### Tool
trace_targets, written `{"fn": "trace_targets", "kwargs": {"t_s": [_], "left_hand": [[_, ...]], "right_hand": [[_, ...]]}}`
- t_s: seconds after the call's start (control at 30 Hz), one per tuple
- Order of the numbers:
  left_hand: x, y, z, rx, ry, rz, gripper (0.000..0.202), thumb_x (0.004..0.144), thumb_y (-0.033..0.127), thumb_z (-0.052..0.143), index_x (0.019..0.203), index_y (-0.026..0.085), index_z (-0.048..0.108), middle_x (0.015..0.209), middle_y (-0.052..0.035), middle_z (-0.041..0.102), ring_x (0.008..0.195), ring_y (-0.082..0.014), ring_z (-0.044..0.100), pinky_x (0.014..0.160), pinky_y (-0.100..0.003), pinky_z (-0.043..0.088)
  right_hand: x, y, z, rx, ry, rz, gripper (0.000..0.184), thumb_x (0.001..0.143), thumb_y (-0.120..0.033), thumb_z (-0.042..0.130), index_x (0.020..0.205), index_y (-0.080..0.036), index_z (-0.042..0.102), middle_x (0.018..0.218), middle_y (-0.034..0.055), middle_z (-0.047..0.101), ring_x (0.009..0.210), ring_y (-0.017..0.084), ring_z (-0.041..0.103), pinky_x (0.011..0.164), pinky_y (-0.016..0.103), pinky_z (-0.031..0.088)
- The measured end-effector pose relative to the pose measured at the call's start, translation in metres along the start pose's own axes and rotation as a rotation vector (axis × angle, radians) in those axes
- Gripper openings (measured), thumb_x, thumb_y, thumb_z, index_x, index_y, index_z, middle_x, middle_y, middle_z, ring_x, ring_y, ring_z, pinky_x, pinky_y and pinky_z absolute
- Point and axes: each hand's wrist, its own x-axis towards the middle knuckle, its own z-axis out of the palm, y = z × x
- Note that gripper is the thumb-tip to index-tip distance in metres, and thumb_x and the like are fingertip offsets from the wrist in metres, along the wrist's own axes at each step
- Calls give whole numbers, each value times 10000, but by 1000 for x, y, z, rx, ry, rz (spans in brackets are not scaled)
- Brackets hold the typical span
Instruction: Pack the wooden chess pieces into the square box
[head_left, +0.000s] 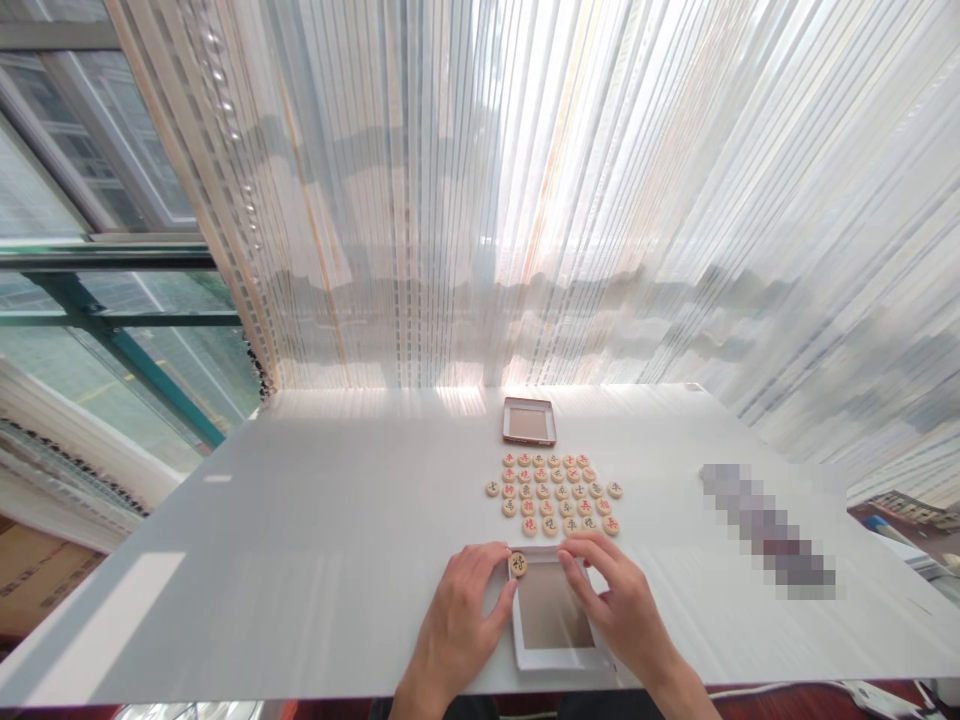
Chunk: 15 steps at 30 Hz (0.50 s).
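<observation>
A round wooden Chinese chess piece [517,564] with a black character sits between the thumb and fingers of my left hand [466,612], at the far left corner of a shallow white box [562,658]. The box has a tan bottom and lies close to the table's near edge. My right hand [616,598] is over the box's right side, thumb and forefinger drawn together by the far right corner. Whatever those fingers hold, if anything, is hidden. Just beyond the box, several more chess pieces [562,491] with red or black characters lie face up in uneven rows.
A brown-rimmed box part [529,441], perhaps the lid, lies behind the pieces. On the right of the white table [337,560] is a pixelated, blurred-out object [776,535]. Sheer striped curtains [465,200] hang along the far edge, with a window [112,330] at left.
</observation>
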Motion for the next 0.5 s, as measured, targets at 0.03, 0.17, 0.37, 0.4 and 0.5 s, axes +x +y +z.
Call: {"fn": "trace_targets", "kwargs": {"t_s": [0.03,0.17,0.37,0.4,0.5], "left_hand": [[0,0,0,-3,-6,-5,270,974,236,542,1237,291,561,1207,-52,665,1140,-243,619,983,-442,536],[-1,-2,1,-4,-14,-16,273,981,245,532,1250,291,556,1221,-57,661,1159,-250,609,999,-457,525],[-1,-2,2,4,-22,-24,276,990,269,523,1262,289,566,1247,-61,660,1179,-253,604,1017,-467,517],[0,-1,2,4,-25,-27,275,993,275,519,1264,289,570,1250,-62,659,1185,-252,603,1022,-465,514],[0,-1,2,-7,-35,-36,281,996,295,520,1270,290,581,1266,-64,658,1209,-250,596,1039,-456,507]], "right_hand": [[-1,6,-7,-6,34,24,171,1000,-322,508,968,-248,659,1016,87,667,918,240,651,648,304,576],[-8,29,-24,-39,48,71,196,1002,-350,512,926,-236,652,965,71,681,833,218,641,743,332,554],[-19,41,-25,0,-25,115,217,997,-387,521,966,-229,666,962,65,695,851,208,662,738,301,543],[-20,42,-24,1,-32,116,206,992,-387,533,984,-230,666,970,63,695,845,204,661,740,300,542],[-21,44,-23,-6,-36,113,186,980,-383,558,1002,-234,666,976,58,697,836,197,661,757,301,541]]}}
